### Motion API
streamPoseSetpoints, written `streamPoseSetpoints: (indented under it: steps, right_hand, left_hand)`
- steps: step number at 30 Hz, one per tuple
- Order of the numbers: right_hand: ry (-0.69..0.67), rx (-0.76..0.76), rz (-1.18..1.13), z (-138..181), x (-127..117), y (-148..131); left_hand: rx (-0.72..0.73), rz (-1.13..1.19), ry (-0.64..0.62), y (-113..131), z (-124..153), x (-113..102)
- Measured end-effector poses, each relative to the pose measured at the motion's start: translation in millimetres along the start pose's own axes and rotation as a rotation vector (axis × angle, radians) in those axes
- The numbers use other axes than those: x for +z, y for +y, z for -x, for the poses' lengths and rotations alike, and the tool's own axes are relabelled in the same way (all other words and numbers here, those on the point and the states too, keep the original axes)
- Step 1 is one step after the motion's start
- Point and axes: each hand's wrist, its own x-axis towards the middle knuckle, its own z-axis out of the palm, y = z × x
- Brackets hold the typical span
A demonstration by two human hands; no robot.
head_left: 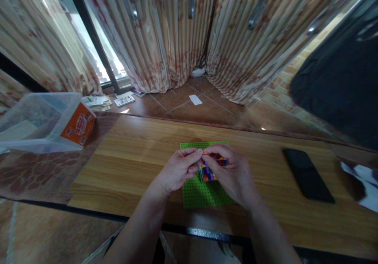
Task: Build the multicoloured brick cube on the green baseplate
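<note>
Both hands meet over a green baseplate [201,195] lying on the wooden tabletop [132,157]. The right hand [233,173] is clamped around a multicoloured brick block [207,173] just above the plate. The left hand [180,169] pinches what looks like a small orange piece [204,153] at the block's top. A black phone [307,175] lies well to the right.

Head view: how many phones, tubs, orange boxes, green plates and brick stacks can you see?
Phone: 1
Tub: 1
Orange box: 1
Green plate: 1
Brick stack: 1
Total: 5
</note>
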Motion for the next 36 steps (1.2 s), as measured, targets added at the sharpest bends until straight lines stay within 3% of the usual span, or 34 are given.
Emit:
streamPoseSetpoints:
  steps: [6, 11, 16, 24, 30, 36]
  right_hand:
    - [0.014, -0.043, 0.044, 1, 0, -1]
    - [0.115, -0.100, 0.110, -1, -14, 10]
    - [0.231, 0.029, 0.206, -4, -37, 32]
    - [0.135, 0.235, -0.088, -5, -33, 60]
    - [0.112, 0.318, -0.266, -7, -25, 63]
    - [0.082, 0.364, -0.287, -8, -25, 61]
  left_hand:
    - [-0.002, -0.016, 0.000, 0, 0, 1]
    - [0.001, -0.008, 0.033, 1, -1, -2]
    - [0.007, 0.001, 0.116, 2, -3, -6]
    - [0.010, 0.001, 0.179, 4, -5, -7]
    - [0.010, -0.017, 0.213, 4, -6, -7]
    - [0.008, -0.025, 0.220, 3, -8, -9]
